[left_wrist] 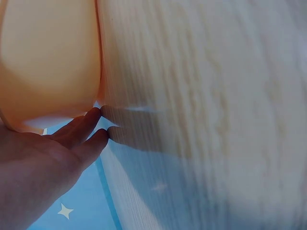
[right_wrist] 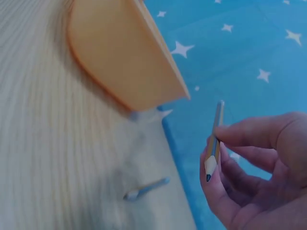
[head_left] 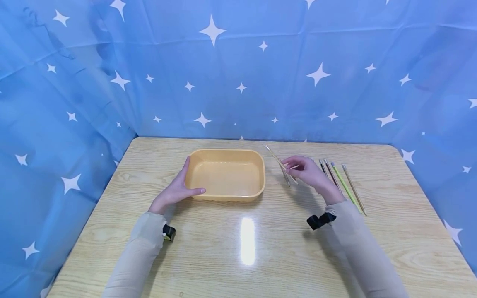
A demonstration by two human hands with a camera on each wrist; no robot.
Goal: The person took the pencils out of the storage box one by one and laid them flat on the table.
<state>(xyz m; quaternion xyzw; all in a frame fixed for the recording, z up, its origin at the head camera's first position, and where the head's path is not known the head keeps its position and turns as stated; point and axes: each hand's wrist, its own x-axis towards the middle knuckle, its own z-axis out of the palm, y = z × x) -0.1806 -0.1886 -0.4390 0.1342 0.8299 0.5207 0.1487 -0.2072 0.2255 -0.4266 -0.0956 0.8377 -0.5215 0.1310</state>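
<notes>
A shallow orange plastic tray (head_left: 225, 195) sits on the wooden table. My left hand (head_left: 178, 188) holds its left end, the thumb along the front rim and the fingers against the outside of the left wall. In the left wrist view two fingertips touch the tray's (left_wrist: 53, 62) outer side. To the right of the tray, my right hand (head_left: 303, 169) pinches a wooden pencil (head_left: 275, 155) between thumb and fingers. The right wrist view shows this pencil's sharpened dark tip (right_wrist: 209, 170). Below it, another pencil (right_wrist: 146, 189) lies on the table.
Right of my right hand several pencils lie side by side, among them a dark red one (head_left: 333, 174), a bright green one (head_left: 346, 186) and a brown one (head_left: 354, 188). A blue star-patterned curtain (head_left: 238, 62) hangs behind and beside the table (head_left: 223, 252).
</notes>
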